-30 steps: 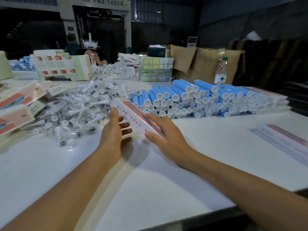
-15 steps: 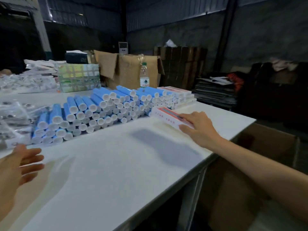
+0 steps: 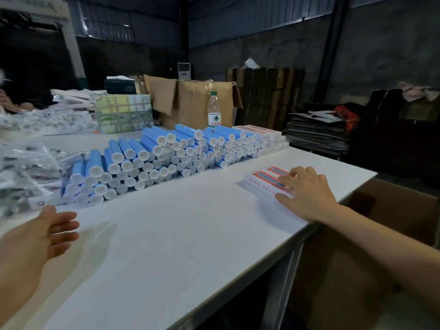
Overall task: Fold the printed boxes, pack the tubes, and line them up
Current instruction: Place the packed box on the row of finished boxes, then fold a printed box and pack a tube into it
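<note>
A long pile of blue tubes (image 3: 164,153) with white caps lies across the white table (image 3: 166,234). Near the right edge lies a low stack of flat printed boxes (image 3: 264,178), white with red and blue print. My right hand (image 3: 304,194) rests on that stack, fingers spread over the top box and thumb at its near edge. Whether the fingers pinch a box I cannot tell. My left hand (image 3: 45,234) hovers over the table at the lower left, fingers loose and holding nothing. Packed printed boxes (image 3: 266,136) are stacked behind the tubes' right end.
Clear bags of small parts (image 3: 26,167) heap at the left. A water bottle (image 3: 215,110), a green patterned box (image 3: 123,114) and an open brown carton (image 3: 190,101) stand at the back. A large cardboard box (image 3: 371,258) sits below the table's right edge. Another person's hand (image 3: 6,101) shows far left.
The view swung right. My right hand carried the packed box from the centre to the stack near the right edge and now rests there. My left hand let go and hangs empty.
</note>
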`<state>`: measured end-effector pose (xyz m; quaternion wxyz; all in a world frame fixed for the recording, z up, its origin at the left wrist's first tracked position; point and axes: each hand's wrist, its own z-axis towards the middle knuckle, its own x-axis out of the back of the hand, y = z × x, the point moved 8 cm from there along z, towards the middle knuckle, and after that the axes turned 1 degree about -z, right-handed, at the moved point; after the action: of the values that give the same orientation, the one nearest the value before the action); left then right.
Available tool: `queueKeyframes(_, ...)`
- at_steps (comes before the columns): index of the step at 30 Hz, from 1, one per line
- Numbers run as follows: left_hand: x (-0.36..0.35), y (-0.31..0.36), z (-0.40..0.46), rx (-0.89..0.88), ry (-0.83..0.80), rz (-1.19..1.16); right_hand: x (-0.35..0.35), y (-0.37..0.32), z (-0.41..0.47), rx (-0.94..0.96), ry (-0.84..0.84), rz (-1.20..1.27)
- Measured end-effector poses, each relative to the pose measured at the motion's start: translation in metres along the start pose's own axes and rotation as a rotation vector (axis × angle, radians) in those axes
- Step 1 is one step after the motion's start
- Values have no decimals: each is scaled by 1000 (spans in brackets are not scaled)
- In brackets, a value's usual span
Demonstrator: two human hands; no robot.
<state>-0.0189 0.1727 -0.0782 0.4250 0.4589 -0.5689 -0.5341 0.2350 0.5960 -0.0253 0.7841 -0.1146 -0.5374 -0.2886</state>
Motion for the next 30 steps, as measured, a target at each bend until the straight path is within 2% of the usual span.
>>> queueKeyframes(3, 6, 3, -2, -15, 54, 17, 50, -41, 11, 50, 166, 235)
queueKeyframes(7, 4, 9, -23, -153, 62, 124, 98, -149, 15, 320, 288, 627)
queueKeyframes(10, -7, 13, -35, -229, -4, 291, 95, -240, 10, 512, 209, 741)
queueKeyframes(15, -11, 19, -38, -254, -14, 318, 59, -347, 3, 678, -3, 690)
queueKeyframes(20, -12, 21, -41, -248, -35, 370, 34, -370, -2, 701, -98, 670)
queueKeyframes(30, -7, 18, -38, -194, -40, 409, 32, -375, -3, 719, -86, 684)
